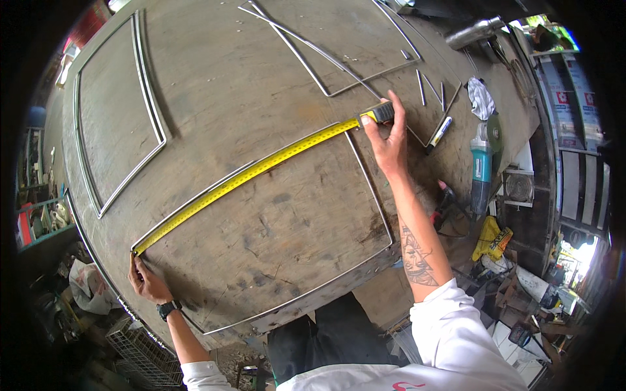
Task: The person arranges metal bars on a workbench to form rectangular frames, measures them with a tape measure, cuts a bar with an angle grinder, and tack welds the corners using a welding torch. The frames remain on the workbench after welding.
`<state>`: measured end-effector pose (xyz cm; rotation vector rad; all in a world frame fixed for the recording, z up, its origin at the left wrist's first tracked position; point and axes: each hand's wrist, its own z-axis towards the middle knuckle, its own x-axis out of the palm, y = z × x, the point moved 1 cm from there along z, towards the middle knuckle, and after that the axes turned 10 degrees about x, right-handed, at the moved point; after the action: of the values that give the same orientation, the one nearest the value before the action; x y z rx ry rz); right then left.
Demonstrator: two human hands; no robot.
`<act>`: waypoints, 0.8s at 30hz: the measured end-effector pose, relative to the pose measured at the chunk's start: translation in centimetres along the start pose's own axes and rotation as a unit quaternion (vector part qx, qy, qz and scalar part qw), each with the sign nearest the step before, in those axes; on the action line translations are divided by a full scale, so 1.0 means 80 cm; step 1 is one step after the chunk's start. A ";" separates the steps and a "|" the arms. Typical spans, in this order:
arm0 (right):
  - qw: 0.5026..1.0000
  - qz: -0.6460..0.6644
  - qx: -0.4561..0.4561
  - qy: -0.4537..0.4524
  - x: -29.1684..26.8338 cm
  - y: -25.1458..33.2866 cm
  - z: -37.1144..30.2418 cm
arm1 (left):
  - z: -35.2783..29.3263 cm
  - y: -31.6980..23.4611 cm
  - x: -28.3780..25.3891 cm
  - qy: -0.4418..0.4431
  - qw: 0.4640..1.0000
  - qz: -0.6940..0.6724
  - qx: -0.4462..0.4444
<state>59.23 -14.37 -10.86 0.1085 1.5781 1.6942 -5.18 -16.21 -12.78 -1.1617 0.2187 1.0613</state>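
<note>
A yellow tape measure blade (248,174) is stretched slantwise over the worktable, along the far side of a thin metal rod frame (370,176). At the blade's left end, by a corner of the frame, my left hand (150,283) pinches the tip between thumb and fingers. My right hand (390,148) grips the black and yellow tape measure case (379,113) just past the frame's far right corner. The frame lies flat, with its near side along the table's front edge. My fingers partly hide the case and the blade's hook.
On the worktable (215,91) lie another metal frame (140,65) at far left, crossed rods (306,42) at the back and short rod pieces (420,86). At right are a marker (441,131), a teal angle grinder (481,163) and a grey rag (481,99).
</note>
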 end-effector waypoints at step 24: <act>0.998 -0.046 -0.003 -0.034 0.009 0.012 -0.003 | 0.010 0.049 -0.034 0.027 0.993 -0.028 -0.112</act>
<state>58.11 -14.07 -10.38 0.0867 1.5051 1.6076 -9.96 -17.08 -13.19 -1.3920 0.1097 1.0241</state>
